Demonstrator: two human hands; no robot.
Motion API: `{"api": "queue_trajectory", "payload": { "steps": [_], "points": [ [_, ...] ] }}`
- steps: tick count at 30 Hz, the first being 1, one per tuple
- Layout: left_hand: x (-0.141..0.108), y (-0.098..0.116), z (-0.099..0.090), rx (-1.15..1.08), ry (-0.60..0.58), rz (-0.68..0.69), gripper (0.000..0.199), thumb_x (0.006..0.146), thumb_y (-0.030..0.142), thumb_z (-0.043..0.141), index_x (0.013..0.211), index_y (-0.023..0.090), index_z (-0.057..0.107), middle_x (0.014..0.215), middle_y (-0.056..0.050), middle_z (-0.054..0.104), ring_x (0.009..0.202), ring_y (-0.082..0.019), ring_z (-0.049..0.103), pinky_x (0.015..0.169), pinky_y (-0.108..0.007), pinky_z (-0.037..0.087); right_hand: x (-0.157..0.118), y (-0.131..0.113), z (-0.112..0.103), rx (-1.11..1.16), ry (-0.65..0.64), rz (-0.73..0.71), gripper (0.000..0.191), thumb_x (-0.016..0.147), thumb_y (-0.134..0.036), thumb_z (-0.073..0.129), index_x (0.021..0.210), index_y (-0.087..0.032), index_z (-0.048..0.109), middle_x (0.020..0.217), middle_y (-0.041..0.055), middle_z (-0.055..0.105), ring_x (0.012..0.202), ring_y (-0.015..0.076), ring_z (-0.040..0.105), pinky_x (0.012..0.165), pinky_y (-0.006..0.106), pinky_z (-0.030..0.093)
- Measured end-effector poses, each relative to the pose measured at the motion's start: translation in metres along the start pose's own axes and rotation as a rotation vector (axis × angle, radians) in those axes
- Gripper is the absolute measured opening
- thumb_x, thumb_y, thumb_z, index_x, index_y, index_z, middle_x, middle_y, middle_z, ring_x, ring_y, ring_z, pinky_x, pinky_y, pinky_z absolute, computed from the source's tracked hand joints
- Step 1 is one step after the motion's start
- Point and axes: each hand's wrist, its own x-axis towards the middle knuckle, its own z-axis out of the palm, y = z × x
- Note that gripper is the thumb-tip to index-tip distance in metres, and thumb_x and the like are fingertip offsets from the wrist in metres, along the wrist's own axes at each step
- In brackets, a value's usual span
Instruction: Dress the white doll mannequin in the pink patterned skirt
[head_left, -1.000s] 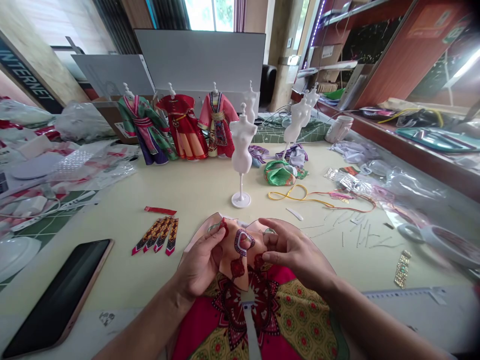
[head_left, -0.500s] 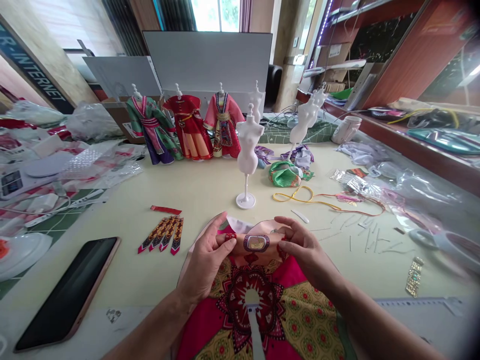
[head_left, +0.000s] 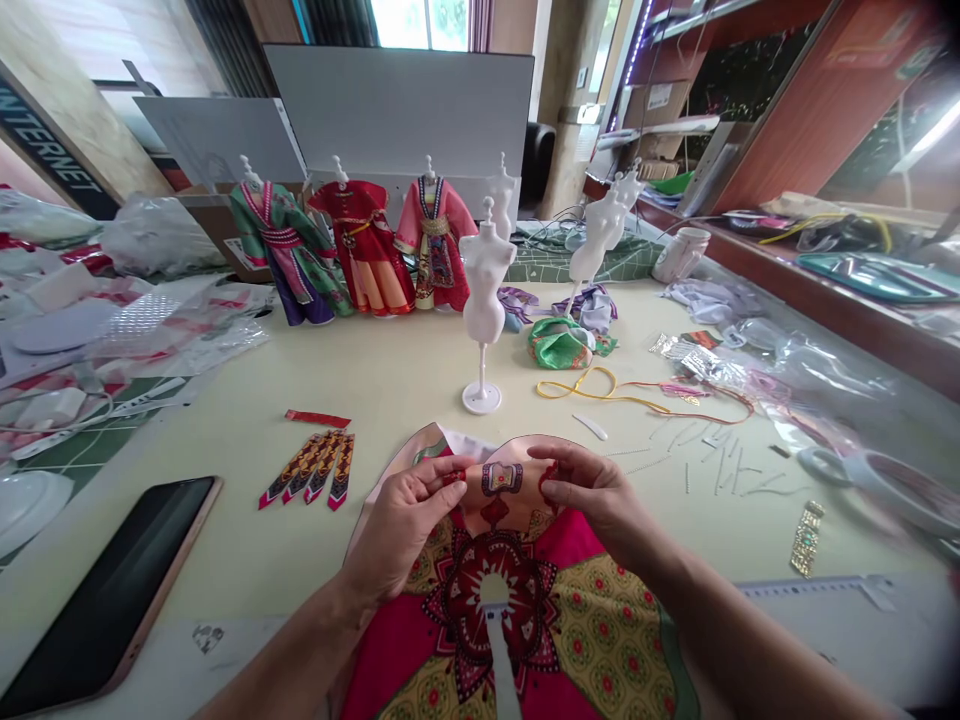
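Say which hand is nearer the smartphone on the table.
Left. The left hand is to the right of the smartphone, apart from it, pinching the printed fabric; the right hand is farther right, on the fabric's other side.
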Motion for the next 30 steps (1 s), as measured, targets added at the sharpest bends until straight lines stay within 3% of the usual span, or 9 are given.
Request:
{"api": "queue_trajectory", "payload": {
  "steps": [5,12,16,20,22,24,27,30],
  "points": [
    [-0.001,-0.001,-0.001,0.247,-0.021,0.105,0.034,0.08,0.028,0.062,0.112,0.018,0.061,0.096,-0.004,0.074,0.094,-0.018,0.068,0.083,-0.028,0.054,-0.001,-0.003,-0.001,-0.115,-0.036,-0.126,0.027,0.076,-0.031,0.067,0.103,-0.029,0.066,0.095,0.0008,0.066,0.085,0.0175,0.061,0.073,0.032,0.05],
    [-0.001,-0.009,-0.005,0.874,0.164,0.569,0.018,0.08,0.017,0.057,0.094,0.02,0.068,0.084,0.0,0.074,0.073,-0.014,0.068,0.07,-0.022,0.053,-0.001,-0.004,-0.003,-0.475,0.054,-0.304,0.019,0.082,-0.027,0.06,0.1,-0.029,0.067,0.091,0.0012,0.064,0.083,0.017,0.059,0.074,0.032,0.049],
    [-0.002,-0.009,-0.006,0.917,0.137,0.653,0.016,0.082,0.015,0.056,0.092,0.02,0.068,0.082,0.0,0.074,0.071,-0.012,0.067,0.069,-0.02,0.052,-0.001,-0.004,-0.003,-0.556,0.08,-0.363,0.015,0.084,-0.028,0.059,0.096,-0.029,0.068,0.09,0.0015,0.064,0.086,0.0177,0.059,0.075,0.032,0.049],
    [-0.002,-0.004,-0.006,0.847,0.107,0.691,0.015,0.084,0.019,0.056,0.089,0.021,0.069,0.094,-0.002,0.07,0.093,-0.015,0.064,0.084,-0.025,0.049,-0.002,-0.009,-0.002,-0.564,0.121,-0.394,0.011,0.085,-0.03,0.058,0.089,-0.028,0.068,0.098,0.0025,0.064,0.089,0.0185,0.059,0.078,0.034,0.048],
    [-0.003,-0.002,-0.006,0.775,0.098,0.631,0.013,0.084,0.024,0.058,0.086,0.023,0.07,0.104,-0.003,0.067,0.104,-0.017,0.06,0.091,-0.028,0.046,-0.003,-0.012,-0.002,-0.551,0.133,-0.399,0.01,0.085,-0.031,0.058,0.085,-0.027,0.067,0.108,0.0031,0.062,0.095,0.0198,0.059,0.082,0.036,0.047],
    [-0.003,0.0,-0.006,0.661,0.059,0.443,0.014,0.083,0.031,0.06,0.086,0.023,0.07,0.107,-0.003,0.067,0.104,-0.019,0.06,0.091,-0.03,0.046,-0.004,-0.014,-0.002,-0.502,0.112,-0.355,0.012,0.086,-0.033,0.058,0.084,-0.025,0.066,0.108,0.0033,0.063,0.096,0.0202,0.058,0.083,0.036,0.047],
    [-0.002,0.001,-0.006,0.391,-0.04,0.112,0.021,0.082,0.038,0.062,0.091,0.02,0.069,0.089,-0.003,0.072,0.088,-0.018,0.065,0.081,-0.029,0.05,-0.004,-0.013,-0.002,-0.375,0.074,-0.213,0.016,0.087,-0.037,0.057,0.087,-0.023,0.065,0.089,0.0019,0.066,0.082,0.017,0.06,0.072,0.031,0.048],
    [-0.001,0.002,-0.006,0.15,-0.087,-0.066,0.023,0.078,0.038,0.066,0.087,0.017,0.068,0.083,-0.002,0.072,0.078,-0.015,0.065,0.074,-0.025,0.051,-0.002,-0.01,-0.002,-0.244,0.044,-0.103,0.019,0.087,-0.039,0.057,0.087,-0.022,0.066,0.077,0.0002,0.066,0.071,0.0141,0.059,0.064,0.026,0.046]
  ]
}}
